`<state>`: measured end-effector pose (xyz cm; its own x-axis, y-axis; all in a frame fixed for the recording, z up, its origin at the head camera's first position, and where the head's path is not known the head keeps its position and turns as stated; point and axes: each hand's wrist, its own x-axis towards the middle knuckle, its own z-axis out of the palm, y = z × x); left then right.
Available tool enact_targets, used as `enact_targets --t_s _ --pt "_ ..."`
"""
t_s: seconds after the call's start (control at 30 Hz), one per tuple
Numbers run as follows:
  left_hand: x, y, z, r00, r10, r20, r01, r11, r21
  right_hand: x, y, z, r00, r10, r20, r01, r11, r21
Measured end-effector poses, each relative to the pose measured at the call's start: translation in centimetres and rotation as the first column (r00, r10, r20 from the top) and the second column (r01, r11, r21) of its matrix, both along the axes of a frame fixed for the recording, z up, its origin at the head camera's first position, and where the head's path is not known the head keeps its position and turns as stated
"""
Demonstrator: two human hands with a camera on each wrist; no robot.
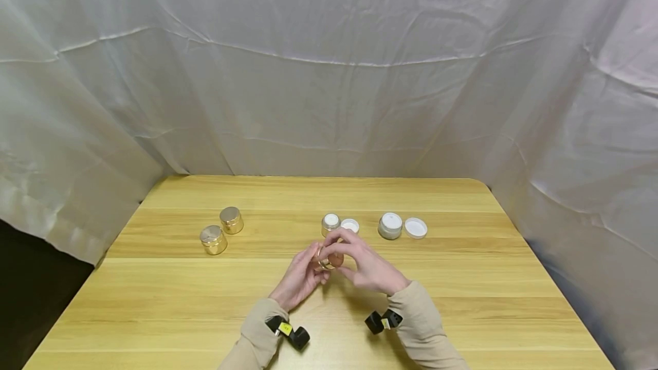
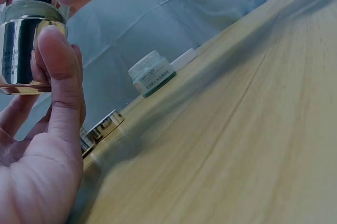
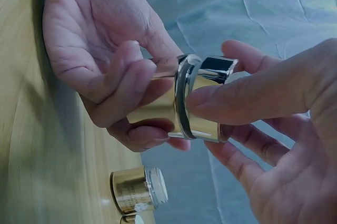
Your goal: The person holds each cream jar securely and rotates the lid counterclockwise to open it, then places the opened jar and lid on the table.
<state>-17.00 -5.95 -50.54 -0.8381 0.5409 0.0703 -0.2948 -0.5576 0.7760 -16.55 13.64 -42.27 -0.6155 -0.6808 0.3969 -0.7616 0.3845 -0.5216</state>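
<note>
In the head view, both hands meet over the middle of the table around a small gold jar (image 1: 327, 263). My left hand (image 1: 298, 281) grips the jar's shiny body (image 2: 21, 50). From the other side, my right hand (image 1: 371, 265) pinches the gold lid (image 3: 208, 110) between thumb and fingers. A pale band shows between lid and body in the left wrist view; whether the threads still engage, I cannot tell. Just beyond the hands stands an open gold jar (image 1: 330, 224) with a white top, a lid (image 1: 350, 225) lying beside it.
Farther right, an open pale-green jar (image 1: 390, 227) stands next to its upturned white lid (image 1: 416, 228). Two capped gold jars (image 1: 213, 240) (image 1: 232, 220) are at the left of the wooden table (image 1: 154, 301). A grey cloth (image 1: 329, 101) hangs behind.
</note>
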Motion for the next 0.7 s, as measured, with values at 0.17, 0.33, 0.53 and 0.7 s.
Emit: enact_targets --t_s 0.17,0.33,0.53,0.7 --pt "-0.1 -0.1 0.1 0.999 0.034 0.042 -0.036 0.999 0.038 0.0 -0.2 -0.1 1.000 -0.024 -0.006 0.023 0.997 -0.072" --pt "-0.2 -0.2 0.2 0.993 0.095 0.070 -0.105 0.982 0.157 -0.1 -0.5 -0.3 0.994 -0.106 -0.009 0.104 0.983 -0.152" --pt "-0.1 -0.5 0.0 0.984 0.168 0.060 -0.178 0.945 0.276 -0.2 -0.9 -0.8 0.978 -0.204 0.045 0.209 0.951 -0.226" --pt "-0.2 -0.5 -0.1 0.979 0.201 0.042 -0.204 0.930 0.307 -0.4 -1.2 -1.4 0.938 -0.278 0.208 0.331 0.895 -0.299"
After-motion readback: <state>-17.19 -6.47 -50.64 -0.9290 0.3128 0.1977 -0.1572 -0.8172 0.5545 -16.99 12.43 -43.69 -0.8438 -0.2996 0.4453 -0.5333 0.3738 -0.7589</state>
